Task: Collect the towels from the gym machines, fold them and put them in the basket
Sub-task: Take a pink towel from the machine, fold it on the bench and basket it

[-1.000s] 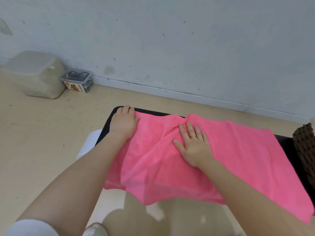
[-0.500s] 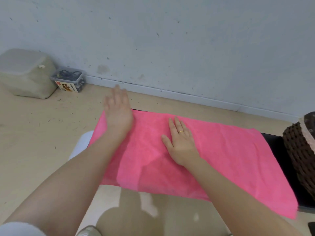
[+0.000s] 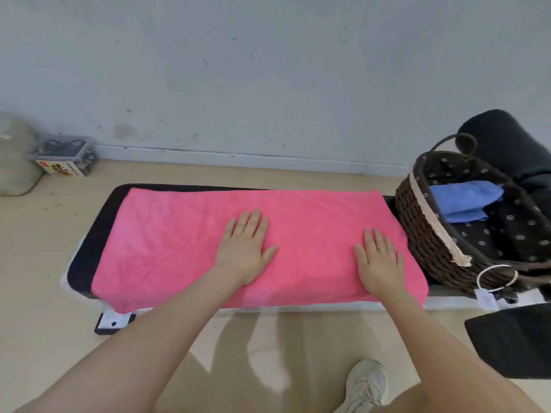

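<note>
Pink towel (image 3: 185, 242) spread flat on black bench (image 3: 86, 263). Left hand (image 3: 244, 251) and right hand (image 3: 380, 263) press it, palms down, fingers straight. Basket (image 3: 423, 234) just right of right hand, blue towel (image 3: 462, 198) inside.

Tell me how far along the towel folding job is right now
Done: a folded blue towel already lies in the basket. In hand: the pink towel lies spread on the bench, left hand and right hand pressing flat on it. Left: folding it and putting it in the basket.
</note>
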